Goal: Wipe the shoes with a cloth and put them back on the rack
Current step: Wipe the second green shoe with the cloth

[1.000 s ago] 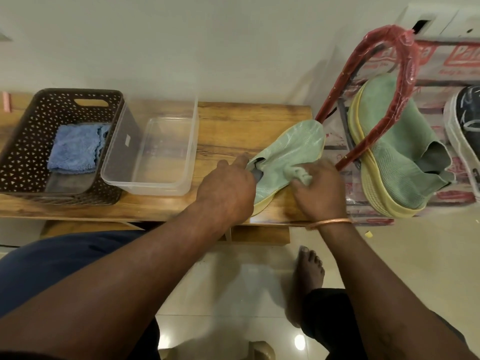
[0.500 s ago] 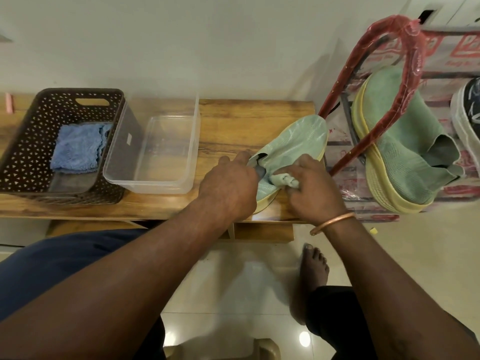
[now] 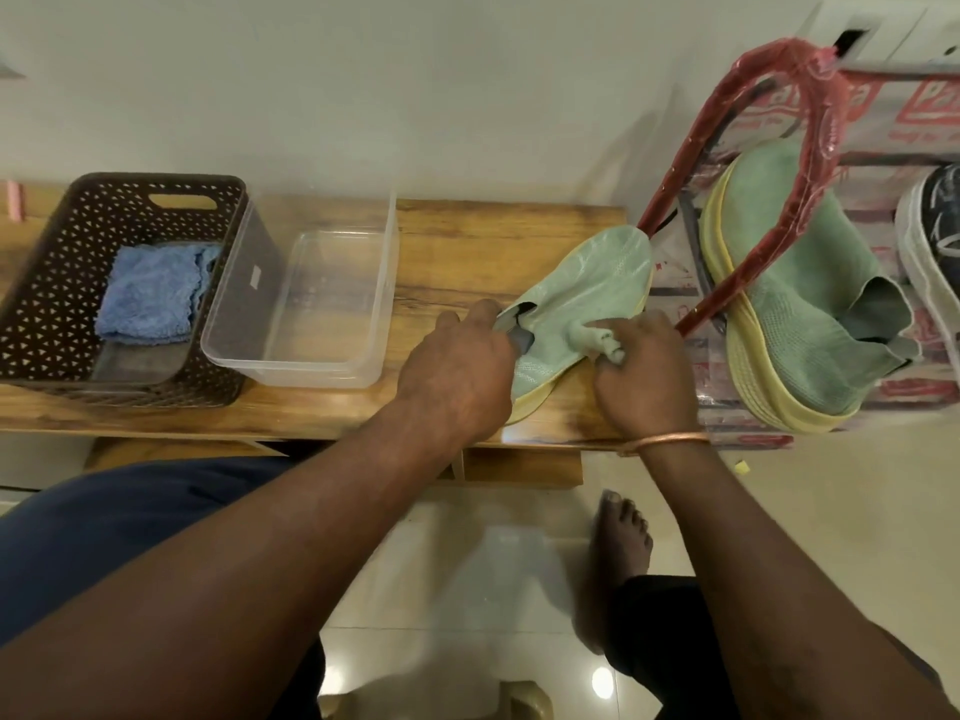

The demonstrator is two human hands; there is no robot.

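resting on the wooden bench [image 3: 457,252] — shoe [image 3: 587,283] gripped by left hand [image 3: 457,376], cloth [image 3: 592,337] pinched by right hand [image 3: 644,376].

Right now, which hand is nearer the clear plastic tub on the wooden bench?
Left. The left hand holds the heel of the pale green knit shoe just right of the clear plastic tub; the right hand, gripping a bunched green cloth, is beyond the shoe, farther right.
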